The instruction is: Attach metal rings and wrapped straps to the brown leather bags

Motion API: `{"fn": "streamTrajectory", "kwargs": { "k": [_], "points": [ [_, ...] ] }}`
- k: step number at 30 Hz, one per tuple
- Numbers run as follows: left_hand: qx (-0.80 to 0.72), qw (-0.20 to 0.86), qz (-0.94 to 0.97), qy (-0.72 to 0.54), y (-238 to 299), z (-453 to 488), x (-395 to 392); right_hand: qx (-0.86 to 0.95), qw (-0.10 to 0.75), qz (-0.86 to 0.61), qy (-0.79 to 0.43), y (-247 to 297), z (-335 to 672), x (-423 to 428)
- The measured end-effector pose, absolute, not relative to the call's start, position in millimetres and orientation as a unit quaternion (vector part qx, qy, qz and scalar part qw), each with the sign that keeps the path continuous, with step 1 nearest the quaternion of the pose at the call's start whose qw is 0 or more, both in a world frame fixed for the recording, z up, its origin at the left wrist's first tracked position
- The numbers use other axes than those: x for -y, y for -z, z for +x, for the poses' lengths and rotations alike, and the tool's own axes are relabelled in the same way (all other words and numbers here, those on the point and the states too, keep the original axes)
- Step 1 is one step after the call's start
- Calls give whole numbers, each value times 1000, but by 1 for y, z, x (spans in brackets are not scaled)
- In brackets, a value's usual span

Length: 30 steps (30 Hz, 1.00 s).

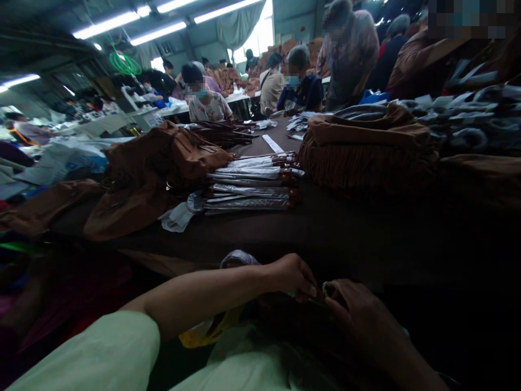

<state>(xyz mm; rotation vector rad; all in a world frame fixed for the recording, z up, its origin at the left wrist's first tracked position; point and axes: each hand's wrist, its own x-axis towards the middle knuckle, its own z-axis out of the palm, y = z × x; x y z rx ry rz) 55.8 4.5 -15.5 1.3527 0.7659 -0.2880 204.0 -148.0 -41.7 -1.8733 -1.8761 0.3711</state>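
Observation:
My left hand (293,277) reaches in from the left in a pale green sleeve, its fingers curled on a dark brown bag (293,326) in my lap. My right hand (358,320) grips the same dark material beside a small metal ring (327,288). The ring sits between my two hands, and my fingers hide most of it. The low light hides the bag's shape. A crumpled clear plastic sheet (240,259) lies just behind my left wrist.
On the brown table (345,233) ahead lie silver-wrapped strips with brown ends (252,187), a brown bag heap (163,168) and a fringed brown suede bag (366,146). Several co-workers (301,81) work around the table, and more brown bags fill the far tables.

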Motion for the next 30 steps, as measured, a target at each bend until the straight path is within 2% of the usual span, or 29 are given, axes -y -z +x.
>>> {"fn": "streamTrajectory", "kwargs": {
  "k": [6, 13, 21, 30],
  "points": [
    [-347, 719, 586, 139, 15, 57, -4, 699, 249, -669, -52, 50, 208, 150],
    [-356, 684, 621, 140, 16, 52, -4, 718, 256, -646, 49, 60, 202, 151],
    [-365, 719, 570, 157, 12, 51, -3, 705, 257, -660, 35, 58, 195, 152],
    [-357, 719, 575, 158, 24, 48, -3, 754, 190, -626, -51, 50, 195, 143]
  ]
}}
